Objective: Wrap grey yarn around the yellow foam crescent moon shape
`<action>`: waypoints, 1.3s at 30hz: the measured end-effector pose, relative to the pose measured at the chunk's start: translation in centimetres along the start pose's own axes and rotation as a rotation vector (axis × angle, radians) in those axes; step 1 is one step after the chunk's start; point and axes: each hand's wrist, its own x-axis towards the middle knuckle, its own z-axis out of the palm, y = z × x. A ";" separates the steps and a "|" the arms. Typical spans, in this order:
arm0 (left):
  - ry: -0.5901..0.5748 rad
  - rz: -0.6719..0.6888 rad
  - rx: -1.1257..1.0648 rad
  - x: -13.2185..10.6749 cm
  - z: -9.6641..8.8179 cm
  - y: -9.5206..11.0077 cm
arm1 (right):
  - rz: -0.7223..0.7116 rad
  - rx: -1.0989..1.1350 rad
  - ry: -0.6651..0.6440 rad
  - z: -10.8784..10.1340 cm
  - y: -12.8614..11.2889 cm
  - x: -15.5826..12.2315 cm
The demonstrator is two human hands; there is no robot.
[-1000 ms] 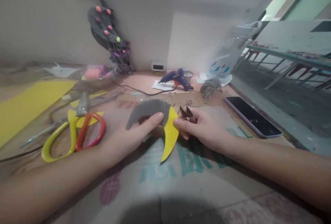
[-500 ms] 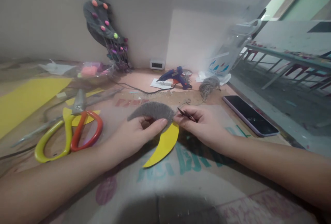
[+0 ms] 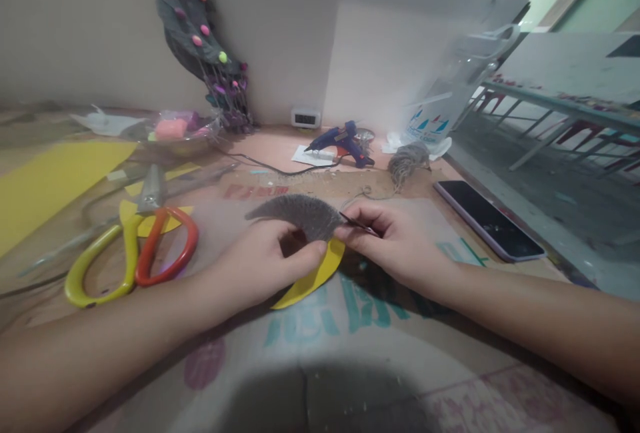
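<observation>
A yellow crescent [image 3: 315, 278], its upper half wrapped in grey yarn [image 3: 300, 212], is held above the table. My left hand [image 3: 283, 253] is closed on the crescent, thumb on the near side and fingers behind it. At the crescent's right edge, where grey meets yellow, my right hand [image 3: 380, 230] pinches with thumb and forefinger. A thin dark pointed tool [image 3: 356, 221] sticks out of that hand; its kind is unclear. From a ball of grey yarn [image 3: 409, 163] a loose strand runs toward my right hand.
Large scissors [image 3: 137, 253] with yellow and red handles lie left, near yellow sheet [image 3: 55, 186]. A blue glue gun [image 3: 340, 143] sits behind with its cord. A phone [image 3: 487, 220] and clear bottle [image 3: 435, 106] are right. A grey crescent ornament [image 3: 187, 36] hangs at the wall.
The crescent has tilted, so less of its yellow part shows below my left hand. My left thumb has shifted slightly right and down. The whole view has moved a little.
</observation>
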 end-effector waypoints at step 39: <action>-0.004 0.101 0.208 0.7 -0.2 -0.5 | -0.848 -1.156 -0.058 -3.2 1.2 -0.6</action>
